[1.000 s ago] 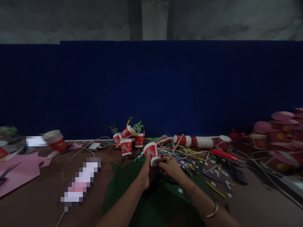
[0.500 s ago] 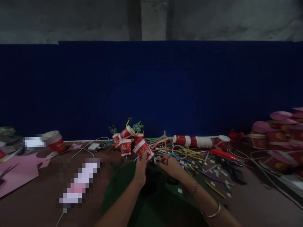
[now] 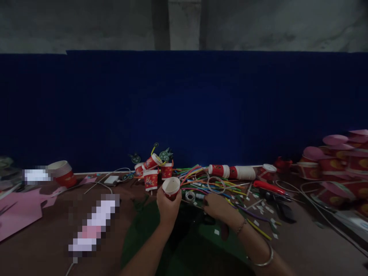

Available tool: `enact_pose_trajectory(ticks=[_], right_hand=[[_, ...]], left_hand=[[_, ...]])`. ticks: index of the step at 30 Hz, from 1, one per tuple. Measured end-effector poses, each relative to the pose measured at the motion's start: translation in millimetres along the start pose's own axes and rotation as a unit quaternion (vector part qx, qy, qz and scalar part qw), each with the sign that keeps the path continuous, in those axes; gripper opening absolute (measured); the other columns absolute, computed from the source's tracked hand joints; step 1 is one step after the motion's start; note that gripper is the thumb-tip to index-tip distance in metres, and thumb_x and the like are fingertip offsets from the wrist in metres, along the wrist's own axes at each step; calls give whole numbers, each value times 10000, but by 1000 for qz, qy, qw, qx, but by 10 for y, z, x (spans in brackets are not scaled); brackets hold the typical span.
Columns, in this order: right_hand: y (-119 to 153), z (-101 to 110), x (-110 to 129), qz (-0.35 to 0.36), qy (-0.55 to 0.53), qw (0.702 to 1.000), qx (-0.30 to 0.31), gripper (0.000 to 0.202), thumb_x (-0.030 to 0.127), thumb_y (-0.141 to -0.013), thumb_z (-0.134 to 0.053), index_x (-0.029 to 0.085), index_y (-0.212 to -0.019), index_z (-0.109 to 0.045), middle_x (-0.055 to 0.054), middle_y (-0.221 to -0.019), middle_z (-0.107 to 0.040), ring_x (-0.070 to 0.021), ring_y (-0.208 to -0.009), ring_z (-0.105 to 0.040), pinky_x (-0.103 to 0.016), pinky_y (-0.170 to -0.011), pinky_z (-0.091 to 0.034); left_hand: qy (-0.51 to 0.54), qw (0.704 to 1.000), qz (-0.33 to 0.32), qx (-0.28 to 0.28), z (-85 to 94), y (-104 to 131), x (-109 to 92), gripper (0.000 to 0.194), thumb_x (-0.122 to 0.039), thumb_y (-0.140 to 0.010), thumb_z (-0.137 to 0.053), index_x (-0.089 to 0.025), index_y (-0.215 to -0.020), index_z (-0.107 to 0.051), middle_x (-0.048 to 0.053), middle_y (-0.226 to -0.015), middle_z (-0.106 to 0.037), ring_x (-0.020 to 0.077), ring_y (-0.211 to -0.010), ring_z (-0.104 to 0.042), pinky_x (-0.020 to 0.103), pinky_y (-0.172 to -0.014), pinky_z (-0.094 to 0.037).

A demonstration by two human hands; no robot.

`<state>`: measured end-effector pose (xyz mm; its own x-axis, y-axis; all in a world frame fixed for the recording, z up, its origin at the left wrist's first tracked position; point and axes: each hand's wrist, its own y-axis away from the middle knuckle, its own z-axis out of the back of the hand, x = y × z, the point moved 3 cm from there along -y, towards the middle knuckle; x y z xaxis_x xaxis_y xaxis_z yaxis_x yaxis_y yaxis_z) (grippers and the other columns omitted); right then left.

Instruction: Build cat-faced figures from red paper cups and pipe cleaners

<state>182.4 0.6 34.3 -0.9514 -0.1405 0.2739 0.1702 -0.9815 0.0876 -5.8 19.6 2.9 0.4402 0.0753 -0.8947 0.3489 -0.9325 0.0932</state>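
My left hand (image 3: pixel 168 209) is closed around a red paper cup (image 3: pixel 171 188) with a white rim, its mouth tipped up toward me. A pale inside shows with a small dark spot in it. To the right, my right hand (image 3: pixel 215 207) has its fingers curled together over the front of the table; what they hold, if anything, is hidden. Between the hands lies a roll of clear tape (image 3: pixel 190 196). Colourful pipe cleaners (image 3: pixel 198 180) are heaped just behind. Several decorated red cups (image 3: pixel 151 179) stand and lean beyond my left hand.
Stacked paper cups (image 3: pixel 243 172) lie by the blue partition (image 3: pixel 184 107). A red-handled tool (image 3: pixel 268 187) is at right, near piled red-and-pink cup pieces (image 3: pixel 339 161). On the left are pink paper (image 3: pixel 23 214), a cup stack (image 3: pixel 62 173) and a white charger (image 3: pixel 111 180). Cables cross both sides.
My left hand has turned the cup so its open mouth now faces up toward me. The thin brown stick that stood upright at my right hand no longer shows upright; that hand has shifted slightly right.
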Motion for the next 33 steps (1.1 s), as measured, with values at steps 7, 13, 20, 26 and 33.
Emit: enact_pose_trajectory(ticks=[7,13,20,26,33], right_hand=[[-144,163,-246,-89,30,990,-103,267,233,-835,-414,170,-851,-673,-108,-846,-686,-218,-794,-632,-280,-666,-412],[-458,171,-297,-43,44,985,-164,279,216,-856,-400,179,-905,-672,-96,-942,-659,-198,-929,-576,-256,-773,-398],[-821,37,-240,17,46,990,-132,248,155,-806,-469,175,-947,-672,-109,-967,-656,-237,-1026,-523,-285,-805,-399],[-854,3,-313,31,16,988,-148,223,154,-794,-469,139,-849,-684,-130,-946,-653,-227,-964,-546,-279,-791,-396],[-746,106,-379,46,-74,979,-186,215,275,-777,-518,155,-744,-693,-78,-785,-680,-185,-778,-591,-245,-710,-410]], left_hand=[[-216,945,-241,-53,-5,50,-123,580,-269,-546,-745,-215,-1077,-518,81,-1117,-552,298,-1159,-452,395,-973,-348],[-386,835,-387,-66,-35,128,-155,729,-373,-631,-686,-171,-1254,-367,132,-1197,-470,305,-1133,-444,462,-955,-344],[-395,755,-524,-15,-60,266,-239,668,-335,-675,-661,-133,-1246,-379,159,-1187,-481,304,-1140,-440,478,-954,-349],[-373,671,-633,98,-113,515,-260,469,-128,-718,-579,-154,-1166,-439,148,-1153,-545,277,-1132,-480,477,-938,-369],[-356,549,-632,416,-280,848,-39,327,-66,-703,-491,-174,-1008,-534,72,-927,-660,178,-892,-574,332,-787,-454]])
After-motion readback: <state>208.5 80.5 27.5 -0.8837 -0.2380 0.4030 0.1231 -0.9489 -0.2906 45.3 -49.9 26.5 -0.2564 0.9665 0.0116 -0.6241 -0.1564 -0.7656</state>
